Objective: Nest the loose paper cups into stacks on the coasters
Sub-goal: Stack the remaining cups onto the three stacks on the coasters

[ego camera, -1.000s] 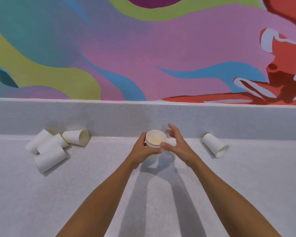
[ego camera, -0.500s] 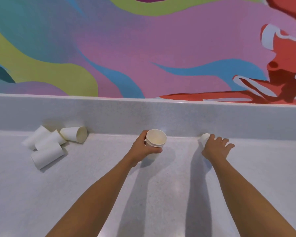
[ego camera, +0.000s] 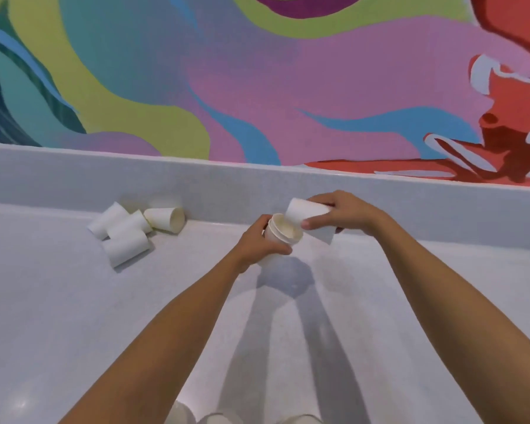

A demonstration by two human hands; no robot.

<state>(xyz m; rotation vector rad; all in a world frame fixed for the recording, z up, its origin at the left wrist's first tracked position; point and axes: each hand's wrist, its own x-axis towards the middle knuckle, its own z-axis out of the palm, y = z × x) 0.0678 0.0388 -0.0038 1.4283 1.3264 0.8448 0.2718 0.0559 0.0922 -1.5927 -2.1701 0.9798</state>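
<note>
Counter (ego camera: 74, 316): cup (ego camera: 311, 220) in right hand (ego camera: 346, 214).

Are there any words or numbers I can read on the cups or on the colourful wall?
None: no words, numbers or labels can be read anywhere.
The cup in the right hand, the single cup: plain white, no print.
The stack in the left hand: plain, no print.
The four loose cups lying on the counter: plain white.
The wall mural: only painted swirls; the white marks at the right are shapes, not letters.
</note>
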